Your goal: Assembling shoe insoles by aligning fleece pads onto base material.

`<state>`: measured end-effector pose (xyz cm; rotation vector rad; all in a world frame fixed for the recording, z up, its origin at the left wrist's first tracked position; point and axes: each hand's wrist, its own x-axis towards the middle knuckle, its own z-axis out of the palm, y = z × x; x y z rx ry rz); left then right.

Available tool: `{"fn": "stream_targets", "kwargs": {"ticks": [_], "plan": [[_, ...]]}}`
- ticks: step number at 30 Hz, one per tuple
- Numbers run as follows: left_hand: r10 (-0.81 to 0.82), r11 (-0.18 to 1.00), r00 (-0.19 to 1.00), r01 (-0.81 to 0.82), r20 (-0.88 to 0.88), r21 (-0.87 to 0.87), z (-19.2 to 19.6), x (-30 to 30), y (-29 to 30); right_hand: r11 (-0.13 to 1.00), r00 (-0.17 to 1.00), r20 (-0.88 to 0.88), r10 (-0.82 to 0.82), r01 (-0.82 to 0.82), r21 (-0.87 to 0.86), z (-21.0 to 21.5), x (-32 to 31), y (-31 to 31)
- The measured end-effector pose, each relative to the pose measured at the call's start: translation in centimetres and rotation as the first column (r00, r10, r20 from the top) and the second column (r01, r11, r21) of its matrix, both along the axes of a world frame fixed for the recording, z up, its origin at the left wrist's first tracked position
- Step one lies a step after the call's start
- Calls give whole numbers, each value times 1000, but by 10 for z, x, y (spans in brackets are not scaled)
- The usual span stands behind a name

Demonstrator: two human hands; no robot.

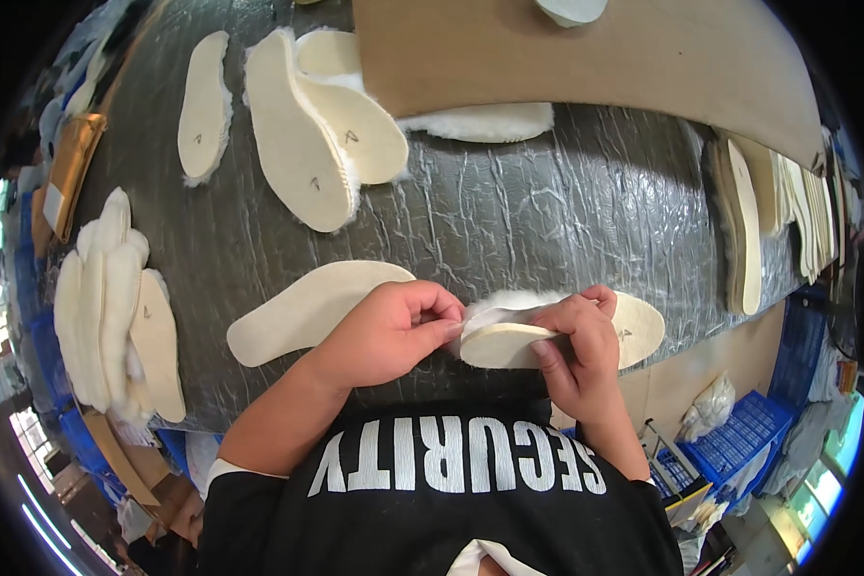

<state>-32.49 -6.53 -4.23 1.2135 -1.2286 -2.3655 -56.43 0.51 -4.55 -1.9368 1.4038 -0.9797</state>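
Note:
My right hand (583, 353) is closed around a cream insole (501, 348) with white fleece, its thumb below and its fingers over the top. The insole is bent so that its felt side and fleece both show. At its left end, the fingertips of my left hand (394, 329) pinch the fleecy edge; any small bit between them is hidden. A flat cream insole (302, 312) lies on the dark table, partly behind my left hand. Beyond my right hand, the end of a marked cream insole (640, 331) sticks out; whether it joins the held one, I cannot tell.
Dark, wrinkled plastic covers the table (547, 211). Several fleece insoles (298, 144) lie at the far left. A fleece pile (106, 307) stands at the left edge, insole stacks (744, 230) at the right. Brown cardboard (586, 58) covers the back; a blue crate (739, 437) sits lower right.

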Motion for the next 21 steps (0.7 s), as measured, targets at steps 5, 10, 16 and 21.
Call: {"fn": "stream_targets", "kwargs": {"ticks": [5,10,16,21], "plan": [[73,995,994,-77,-77,-57,2,0,2,1000,998,68,-3,1,24,1,-2,1],[86,991,983,-101,-162,-84,1,-3,3,998,996,90,-27,22,56,2,-2,0],[81,989,974,-104,-211,-102,2,-5,4,997,993,111,-39,31,71,3,-3,0],[69,993,977,-87,-204,-79,6,-5,4,997,994,103,-41,33,72,3,-2,-1]]}}
